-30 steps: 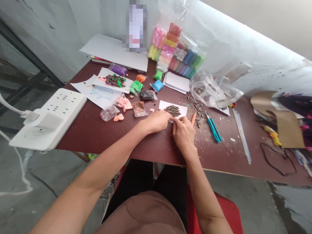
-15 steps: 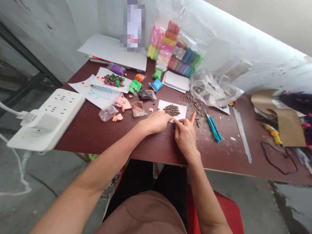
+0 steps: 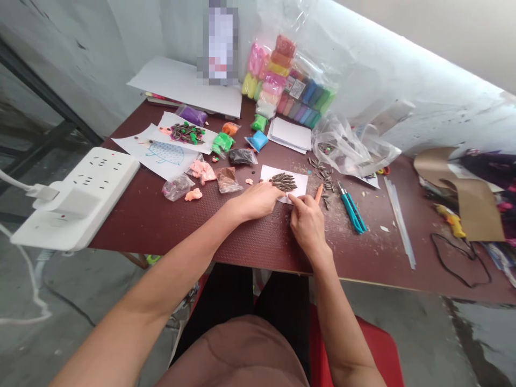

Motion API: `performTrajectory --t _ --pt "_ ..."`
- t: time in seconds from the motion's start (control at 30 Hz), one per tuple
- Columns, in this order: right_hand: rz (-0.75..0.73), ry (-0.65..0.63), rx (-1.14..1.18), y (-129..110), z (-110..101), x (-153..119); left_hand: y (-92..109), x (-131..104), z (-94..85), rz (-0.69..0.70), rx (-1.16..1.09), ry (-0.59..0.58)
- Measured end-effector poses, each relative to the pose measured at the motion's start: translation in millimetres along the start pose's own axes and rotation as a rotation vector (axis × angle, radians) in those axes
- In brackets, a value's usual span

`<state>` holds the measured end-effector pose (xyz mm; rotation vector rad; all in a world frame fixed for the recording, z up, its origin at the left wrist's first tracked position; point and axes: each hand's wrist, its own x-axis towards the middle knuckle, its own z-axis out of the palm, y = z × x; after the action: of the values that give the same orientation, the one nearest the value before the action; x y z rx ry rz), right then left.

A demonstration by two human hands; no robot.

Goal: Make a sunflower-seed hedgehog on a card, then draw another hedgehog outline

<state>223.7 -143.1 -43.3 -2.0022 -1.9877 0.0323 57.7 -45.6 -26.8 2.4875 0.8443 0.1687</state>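
On a small white card (image 3: 301, 181) lies a fan of overlapping dark striped seeds (image 3: 284, 182), like sunflower seeds. My left hand (image 3: 260, 202) reaches in from the lower left, its stretched finger touching the seeds' lower edge. Part of the card's left side is hidden by this hand. My right hand (image 3: 308, 219) is at the card's lower right edge, with one fingertip on the card and the other fingers curled. An orange pointed stick (image 3: 319, 192) juts out past those curled fingers; its lower end is hidden. Loose seeds (image 3: 323, 173) lie scattered just beyond.
A teal utility knife (image 3: 352, 208) lies right of my right hand. Bagged clay (image 3: 229, 179), a hedgehog drawing (image 3: 165, 153) and a seed-covered figure (image 3: 187, 133) are at left. A white power strip (image 3: 76, 199) sits at the table's left edge, a yellow glue gun (image 3: 451, 220) far right.
My right fingertip has shifted very slightly up along the card's lower edge. The left hand stays at the seeds, and the view has moved a little.
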Motion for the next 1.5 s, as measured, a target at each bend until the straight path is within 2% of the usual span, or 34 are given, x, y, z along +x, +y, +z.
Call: performTrajectory --t 0.17,0.4,0.63,0.87,1.1,1.5 --pt "0.003 -0.032 -0.058 -1.3 -0.4 4.9 -6.7 1.5 -2.1 0.06 -0.061 -0.004" --pt "0.001 -0.04 -0.14 -7.5 1.8 8.4 -6.8 0.8 -5.2 0.057 -0.067 -0.018" --pt "0.014 0.038 -0.08 -3.6 2.8 5.2 -6.0 0.2 -7.7 0.06 -0.075 -0.031" --pt "-0.003 0.035 -0.148 -6.7 4.2 5.7 -6.7 0.8 -5.8 0.063 -0.076 -0.026" --pt "0.012 0.042 -0.073 -1.9 4.9 2.2 -6.1 0.6 -7.8 0.065 -0.071 -0.037" --pt "-0.052 0.031 -0.105 -3.0 5.4 -0.1 -4.9 0.4 -8.3 0.064 -0.067 -0.037"
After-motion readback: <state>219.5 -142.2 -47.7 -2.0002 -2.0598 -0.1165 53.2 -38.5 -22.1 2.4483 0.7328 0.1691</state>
